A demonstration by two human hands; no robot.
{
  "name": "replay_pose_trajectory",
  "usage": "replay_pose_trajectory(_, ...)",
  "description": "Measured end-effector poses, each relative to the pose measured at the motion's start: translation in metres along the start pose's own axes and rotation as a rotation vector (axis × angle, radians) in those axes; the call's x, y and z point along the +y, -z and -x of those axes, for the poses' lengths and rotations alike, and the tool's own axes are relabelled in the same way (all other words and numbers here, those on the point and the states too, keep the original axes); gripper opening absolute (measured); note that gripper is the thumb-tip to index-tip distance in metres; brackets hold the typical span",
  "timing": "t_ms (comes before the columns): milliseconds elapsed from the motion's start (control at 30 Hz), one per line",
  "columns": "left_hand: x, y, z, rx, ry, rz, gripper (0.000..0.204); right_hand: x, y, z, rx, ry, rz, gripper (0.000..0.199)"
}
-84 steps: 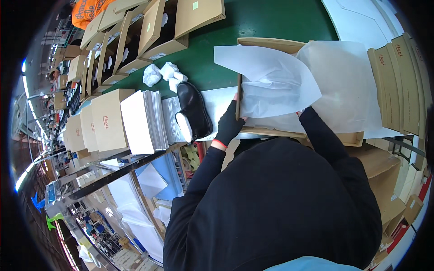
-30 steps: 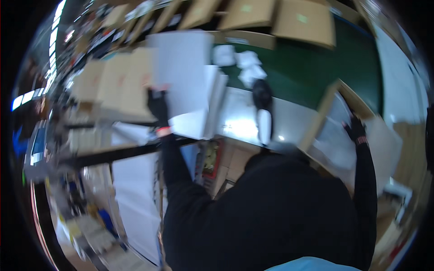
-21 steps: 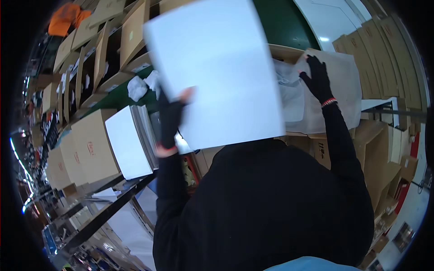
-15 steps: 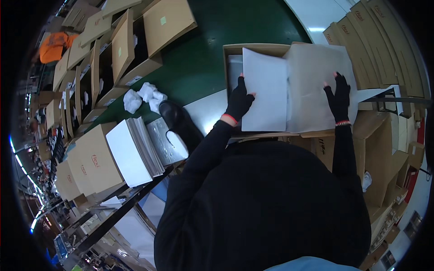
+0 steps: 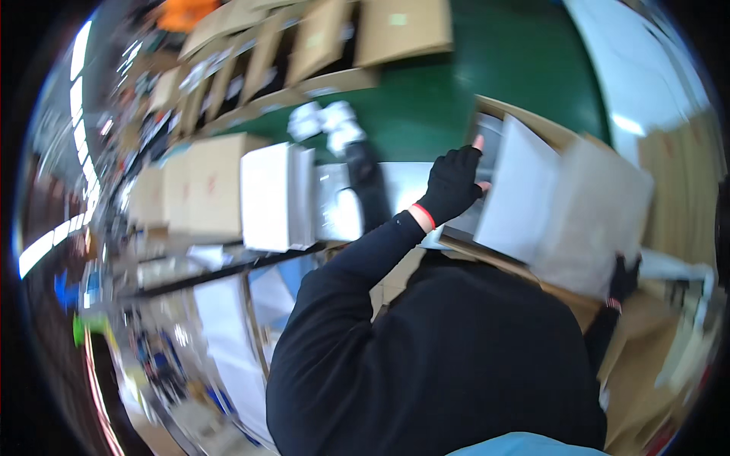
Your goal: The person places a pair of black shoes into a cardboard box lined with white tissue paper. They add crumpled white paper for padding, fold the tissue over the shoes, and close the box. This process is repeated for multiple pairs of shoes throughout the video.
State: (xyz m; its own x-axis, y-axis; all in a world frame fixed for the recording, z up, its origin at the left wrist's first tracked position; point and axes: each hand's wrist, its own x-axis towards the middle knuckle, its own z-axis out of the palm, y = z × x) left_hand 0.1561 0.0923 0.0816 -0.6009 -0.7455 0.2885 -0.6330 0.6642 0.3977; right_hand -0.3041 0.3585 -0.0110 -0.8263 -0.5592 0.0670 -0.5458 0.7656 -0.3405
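An open cardboard box (image 5: 527,118) lies in front of me on the right, holding something grey. A white sheet (image 5: 517,186) stands tilted over its opening, and a translucent paper sheet (image 5: 597,216) drapes over its right side. My left hand (image 5: 454,182), in a black fingerless glove, is at the box's left edge with thumb and forefinger apart, holding nothing that I can see. By the paper's lower right corner is my right hand (image 5: 625,280), gloved too and blurred, its fingers spread. Whether it touches the paper I cannot tell.
Left of the box are a black boot (image 5: 366,182), crumpled white paper (image 5: 334,125) and a stack of white sheets (image 5: 266,197). Open cartons (image 5: 403,34) line the far side of the green surface (image 5: 525,53). Closed cartons (image 5: 209,186) stand left, more (image 5: 680,171) right.
The view has turned left, so everything sits further right. My left hand has moved off the white sheet to the box's left edge; my right hand has drawn down to the paper's near corner.
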Motion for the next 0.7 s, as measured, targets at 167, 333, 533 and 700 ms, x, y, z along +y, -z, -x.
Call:
replay_pose_trajectory(167,-0.121,0.079,0.075,-0.603,0.384,-0.703,0.086,0.109,-0.052,-0.030,0.205,0.387,0.045,0.045)
replay_pose_trajectory(333,-0.184,0.136,0.115,-0.856,0.614,-0.391,0.080,0.102,-0.062,-0.039,0.139,0.210,0.114,0.040)
replay_pose_trajectory(533,-0.162,0.171,0.062,-0.782,0.482,0.292,0.086,0.113,-0.009,-0.050,0.575,0.448,0.090,0.032)
replay_pose_trajectory(700,-0.051,0.113,-0.019,-0.771,0.388,0.850,0.077,-0.013,0.055,-0.019,0.408,0.223,-0.093,0.033)
